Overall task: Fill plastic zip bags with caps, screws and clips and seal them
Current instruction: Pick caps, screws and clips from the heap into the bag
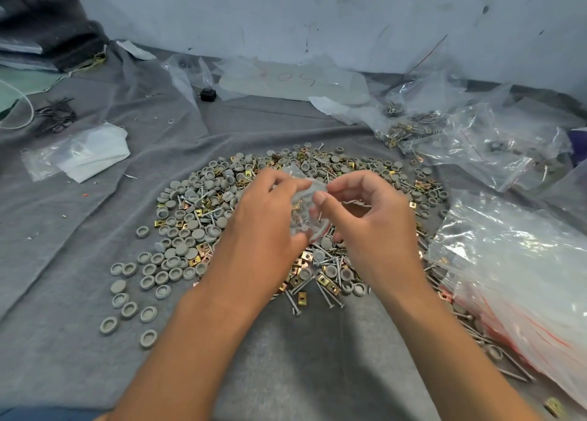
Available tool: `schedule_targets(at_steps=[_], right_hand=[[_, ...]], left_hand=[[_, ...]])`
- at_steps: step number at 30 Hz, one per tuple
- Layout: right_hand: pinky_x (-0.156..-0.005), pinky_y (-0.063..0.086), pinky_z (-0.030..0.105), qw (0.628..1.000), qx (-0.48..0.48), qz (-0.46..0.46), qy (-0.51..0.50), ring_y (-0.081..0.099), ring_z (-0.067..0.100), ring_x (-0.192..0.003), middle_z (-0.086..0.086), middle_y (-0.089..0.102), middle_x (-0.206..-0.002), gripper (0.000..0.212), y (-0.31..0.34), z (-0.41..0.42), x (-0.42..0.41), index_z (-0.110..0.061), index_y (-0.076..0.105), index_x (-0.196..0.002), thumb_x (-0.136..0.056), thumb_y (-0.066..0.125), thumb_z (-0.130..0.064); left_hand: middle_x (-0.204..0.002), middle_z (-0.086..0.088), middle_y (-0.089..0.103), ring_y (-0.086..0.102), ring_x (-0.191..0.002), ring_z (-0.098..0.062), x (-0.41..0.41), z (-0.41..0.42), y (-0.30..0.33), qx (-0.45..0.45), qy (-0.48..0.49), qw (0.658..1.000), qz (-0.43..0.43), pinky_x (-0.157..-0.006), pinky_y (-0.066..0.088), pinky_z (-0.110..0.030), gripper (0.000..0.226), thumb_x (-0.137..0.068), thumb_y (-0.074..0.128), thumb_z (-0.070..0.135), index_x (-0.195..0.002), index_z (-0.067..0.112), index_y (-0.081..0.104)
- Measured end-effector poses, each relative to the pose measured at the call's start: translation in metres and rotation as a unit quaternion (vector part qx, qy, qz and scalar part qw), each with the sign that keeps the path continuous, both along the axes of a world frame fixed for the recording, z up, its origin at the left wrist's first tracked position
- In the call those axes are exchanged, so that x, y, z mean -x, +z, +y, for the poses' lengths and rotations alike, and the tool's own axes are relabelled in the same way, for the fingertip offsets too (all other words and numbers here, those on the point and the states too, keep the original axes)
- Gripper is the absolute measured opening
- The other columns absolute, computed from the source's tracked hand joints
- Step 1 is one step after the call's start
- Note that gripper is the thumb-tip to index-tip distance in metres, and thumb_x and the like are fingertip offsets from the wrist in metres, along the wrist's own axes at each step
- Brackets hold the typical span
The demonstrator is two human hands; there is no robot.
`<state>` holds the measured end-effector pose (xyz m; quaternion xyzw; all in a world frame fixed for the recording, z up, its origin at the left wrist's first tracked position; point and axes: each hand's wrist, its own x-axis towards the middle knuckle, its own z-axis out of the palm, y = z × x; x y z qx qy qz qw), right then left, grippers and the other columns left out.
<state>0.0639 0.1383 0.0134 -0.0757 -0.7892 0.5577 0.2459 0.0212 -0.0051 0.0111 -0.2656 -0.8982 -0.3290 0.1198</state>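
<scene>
We see 2 bare hands meeting over a heap of small parts spread on a grey cloth [79, 217]. The left hand [270, 207] and the right hand [365, 210] both hold 1 small clear zip bag [303, 210] between them, lifted just above the heap. The fingers of the left hand curl round the bag's left side, and the right hand's thumb and fingers [320, 198] pinch its upper right edge. Inside the bag we make out at least 1 screw and a hint of brass, though the rest is too blurred to tell.

Under the hands lie the grey caps [187, 230], the screws [327, 290] and the brass clips [301, 298], all mixed together, with loose caps scattered toward the left front.

At the right edge a big clear sack [514, 261] holds flat zip bags with red strips. Farther back on the right lies a pile of filled bags [444, 134]. At the left we see a white folded cloth [95, 153] beside an empty small bag, some dark wire pins [57, 115], and a small black block [208, 94] near the wall [317, 13].
</scene>
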Motion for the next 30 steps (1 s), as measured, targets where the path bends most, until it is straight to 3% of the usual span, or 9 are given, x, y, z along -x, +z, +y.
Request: schedule_targets(at_steps=[5,10,13,16,18,20,24,26,30], right_hand=[[-0.064,0.047,0.016,0.998,-0.022,0.058,-0.021,0.067,0.007,-0.078,-0.013,0.07,-0.084,0.01,0.002,0.001,-0.002,-0.025,0.069,-0.092,-0.089,0.077,-0.029],[-0.065,0.049,0.022,0.992,-0.122,0.036,-0.017,0.062,0.006,-0.074,-0.014,0.068,-0.088,0.007,0.001,0.008,-0.003,-0.027,0.071,-0.09,-0.089,0.077,-0.031],[-0.051,0.04,0.011,0.985,-0.154,-0.067,0.048,0.056,0.001,-0.059,-0.014,0.066,-0.073,0.012,0.003,0.024,-0.012,-0.032,0.068,-0.08,-0.088,0.077,-0.034],[-0.055,0.045,0.013,0.901,-0.307,-0.276,0.132,0.058,-0.003,-0.064,-0.017,0.066,-0.074,0.017,-0.009,0.029,-0.026,-0.032,0.066,-0.08,-0.085,0.078,-0.042],[-0.071,0.055,0.03,0.854,-0.377,-0.335,0.13,0.063,0.006,-0.077,-0.013,0.065,-0.086,0.026,-0.017,0.022,-0.033,-0.03,0.061,-0.085,-0.082,0.079,-0.049],[-0.074,0.055,0.035,0.832,-0.429,-0.338,0.101,0.065,0.017,-0.085,-0.01,0.065,-0.091,0.034,-0.02,0.013,-0.038,-0.03,0.056,-0.089,-0.081,0.078,-0.054],[-0.068,0.052,0.033,0.807,-0.506,-0.299,0.058,0.065,0.024,-0.087,-0.007,0.063,-0.089,0.024,-0.021,0.004,-0.043,-0.028,0.054,-0.099,-0.087,0.069,-0.041],[-0.07,0.056,0.036,0.811,-0.499,-0.3,0.062,0.065,0.025,-0.086,-0.007,0.064,-0.089,0.018,-0.019,0.004,-0.046,-0.028,0.054,-0.102,-0.087,0.063,-0.03],[-0.068,0.055,0.035,0.808,-0.491,-0.316,0.082,0.065,0.024,-0.085,-0.007,0.065,-0.09,0.021,-0.018,0.005,-0.046,-0.029,0.055,-0.106,-0.086,0.061,-0.031]], left_hand=[[-0.119,0.017,0.044,0.048,-0.095,-0.002,0.0,0.0,-0.001,0.012,0.005,1.0,-0.006,-0.084,0.042,-0.015,0.067,-0.076,0.086,0.026,-0.136,0.028,0.058],[-0.122,0.015,0.045,0.049,-0.097,-0.003,0.001,-0.001,0.001,0.017,0.003,1.0,-0.007,-0.086,0.045,-0.017,0.067,-0.078,0.085,0.026,-0.138,0.028,0.056],[-0.122,0.015,0.045,0.047,-0.096,-0.003,0.002,-0.003,0.002,0.017,0.008,1.0,-0.005,-0.088,0.042,-0.017,0.068,-0.078,0.085,0.025,-0.139,0.028,0.055],[-0.122,0.016,0.044,0.046,-0.097,-0.002,0.001,-0.005,0.002,0.02,0.013,1.0,-0.004,-0.086,0.04,-0.013,0.068,-0.079,0.084,0.026,-0.14,0.029,0.054],[-0.121,0.015,0.044,0.046,-0.096,-0.002,0.002,-0.004,0.002,0.024,0.014,1.0,-0.001,-0.083,0.038,-0.012,0.067,-0.079,0.084,0.026,-0.139,0.029,0.054],[-0.121,0.014,0.045,0.047,-0.095,-0.003,0.002,-0.004,0.002,0.024,0.011,1.0,-0.003,-0.086,0.04,-0.015,0.067,-0.079,0.084,0.026,-0.139,0.028,0.055],[-0.121,0.013,0.045,0.047,-0.095,-0.003,0.001,-0.004,0.002,0.025,0.013,1.0,-0.005,-0.087,0.042,-0.017,0.067,-0.079,0.084,0.025,-0.14,0.027,0.055],[-0.121,0.014,0.045,0.046,-0.095,-0.002,0.002,-0.005,0.002,0.027,0.015,1.0,-0.004,-0.085,0.04,-0.014,0.067,-0.08,0.083,0.025,-0.14,0.027,0.055],[-0.119,0.016,0.044,0.046,-0.096,-0.001,0.001,-0.005,0.001,0.029,0.014,0.999,-0.005,-0.077,0.034,-0.004,0.067,-0.08,0.083,0.027,-0.14,0.029,0.053]])
